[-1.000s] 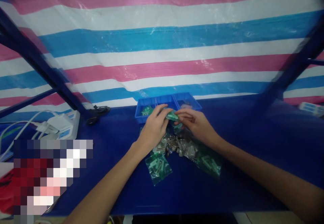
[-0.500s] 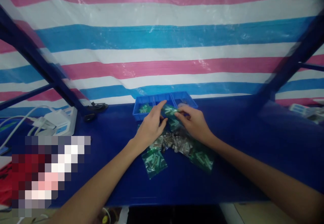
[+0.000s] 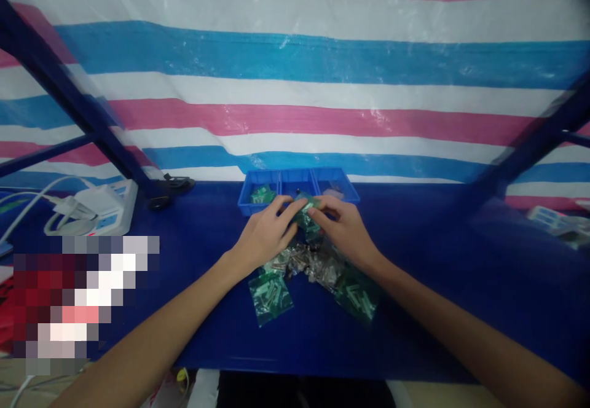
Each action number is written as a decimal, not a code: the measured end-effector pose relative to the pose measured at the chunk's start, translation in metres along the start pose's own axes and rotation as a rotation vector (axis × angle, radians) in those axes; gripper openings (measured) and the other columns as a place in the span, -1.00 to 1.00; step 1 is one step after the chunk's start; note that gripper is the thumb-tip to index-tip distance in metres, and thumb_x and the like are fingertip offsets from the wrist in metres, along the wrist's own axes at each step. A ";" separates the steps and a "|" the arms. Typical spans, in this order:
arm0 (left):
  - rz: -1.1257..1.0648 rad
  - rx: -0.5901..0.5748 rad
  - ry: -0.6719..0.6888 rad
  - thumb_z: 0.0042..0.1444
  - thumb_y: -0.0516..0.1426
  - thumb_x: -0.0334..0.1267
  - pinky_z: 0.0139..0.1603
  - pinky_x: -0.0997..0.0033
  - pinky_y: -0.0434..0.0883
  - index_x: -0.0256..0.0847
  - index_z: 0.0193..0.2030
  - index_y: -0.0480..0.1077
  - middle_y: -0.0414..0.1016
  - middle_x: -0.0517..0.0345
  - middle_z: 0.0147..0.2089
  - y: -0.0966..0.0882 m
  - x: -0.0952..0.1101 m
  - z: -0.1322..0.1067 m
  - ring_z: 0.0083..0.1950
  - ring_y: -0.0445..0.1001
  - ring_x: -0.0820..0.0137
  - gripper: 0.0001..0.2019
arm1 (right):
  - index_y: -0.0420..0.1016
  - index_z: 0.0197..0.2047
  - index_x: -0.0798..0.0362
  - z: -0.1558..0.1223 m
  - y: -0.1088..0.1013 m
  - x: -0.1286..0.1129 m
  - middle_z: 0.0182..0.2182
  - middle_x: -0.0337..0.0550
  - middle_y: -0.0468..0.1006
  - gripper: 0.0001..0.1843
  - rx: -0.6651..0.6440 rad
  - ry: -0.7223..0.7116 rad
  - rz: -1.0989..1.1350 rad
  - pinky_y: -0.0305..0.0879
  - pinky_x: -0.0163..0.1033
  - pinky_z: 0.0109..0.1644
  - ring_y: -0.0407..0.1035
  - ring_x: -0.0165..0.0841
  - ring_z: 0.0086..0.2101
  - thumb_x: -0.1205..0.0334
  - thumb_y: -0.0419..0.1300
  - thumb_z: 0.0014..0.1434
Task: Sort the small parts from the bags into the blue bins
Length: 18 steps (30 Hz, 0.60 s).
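Observation:
My left hand (image 3: 266,232) and my right hand (image 3: 343,228) meet over the blue table (image 3: 437,285), both pinching one small green plastic bag (image 3: 306,209) just in front of a blue three-part tray (image 3: 298,188). The tray's left part holds a green bag (image 3: 262,194); a pale item lies in its right part. Under my hands lies a heap of small bags of metal parts (image 3: 308,263), with one green bag (image 3: 270,290) at the near left and another (image 3: 356,292) at the near right.
A white power strip (image 3: 99,209) with plugs and white cables lies at the left. A black clip (image 3: 168,187) sits by a slanting blue frame post (image 3: 69,94). A striped pink, white and blue tarp (image 3: 295,88) hangs behind. Another white strip (image 3: 548,217) lies far right.
Both hands have drawn slightly back from the tray and closer together on the green bag. The view has shifted a little, so the table items sit lower left.

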<state>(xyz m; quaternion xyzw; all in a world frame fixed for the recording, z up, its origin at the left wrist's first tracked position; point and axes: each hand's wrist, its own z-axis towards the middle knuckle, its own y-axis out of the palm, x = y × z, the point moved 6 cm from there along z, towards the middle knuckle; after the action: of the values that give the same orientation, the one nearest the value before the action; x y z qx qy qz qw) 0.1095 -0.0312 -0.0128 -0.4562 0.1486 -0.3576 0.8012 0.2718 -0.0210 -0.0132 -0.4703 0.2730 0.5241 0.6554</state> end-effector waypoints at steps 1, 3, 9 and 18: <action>-0.015 0.001 0.000 0.38 0.00 -0.30 -0.23 0.32 0.56 -0.09 0.39 0.13 0.36 -0.11 0.19 0.001 0.000 0.000 -0.06 0.55 0.26 -0.54 | 0.44 -0.46 -0.01 0.003 -0.001 -0.003 -0.14 -0.08 0.62 -0.72 0.012 -0.013 -0.013 0.38 -0.03 0.00 0.48 -0.19 -0.08 0.07 0.23 0.24; -0.046 0.023 -0.002 0.39 -0.03 -0.34 -0.14 0.27 0.58 -0.10 0.40 0.12 0.37 -0.13 0.21 0.001 -0.001 0.000 0.02 0.55 0.23 -0.53 | 0.45 -0.50 -0.01 0.008 -0.003 -0.010 -0.04 -0.06 0.63 -0.69 0.019 -0.046 -0.025 0.32 0.04 0.15 0.46 -0.16 0.04 0.08 0.24 0.24; -0.128 0.166 -0.008 0.41 -0.03 -0.35 0.09 0.13 0.53 -0.16 0.26 0.31 0.43 -0.08 0.18 -0.008 -0.004 0.004 0.16 0.48 0.21 -0.67 | 0.48 -0.52 0.00 0.018 0.001 -0.018 -0.03 0.02 0.62 -0.64 -0.081 -0.034 0.065 0.50 -0.04 -0.11 0.47 -0.12 0.04 0.01 0.24 0.23; -0.324 0.289 -0.149 0.38 0.10 -0.18 -0.15 0.31 0.52 -0.18 0.10 0.44 0.60 0.10 -0.14 -0.016 -0.020 0.006 -0.24 0.55 0.38 -0.75 | 0.55 -0.11 0.01 0.010 0.002 -0.007 -0.24 -0.11 0.63 -0.79 -0.158 -0.049 -0.002 0.46 -0.19 -0.30 0.52 -0.27 -0.27 0.12 0.25 0.22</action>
<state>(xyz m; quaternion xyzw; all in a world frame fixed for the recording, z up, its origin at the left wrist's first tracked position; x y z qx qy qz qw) 0.0916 -0.0184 0.0024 -0.3798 -0.0391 -0.4643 0.7991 0.2667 -0.0145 -0.0039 -0.5078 0.2143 0.5548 0.6232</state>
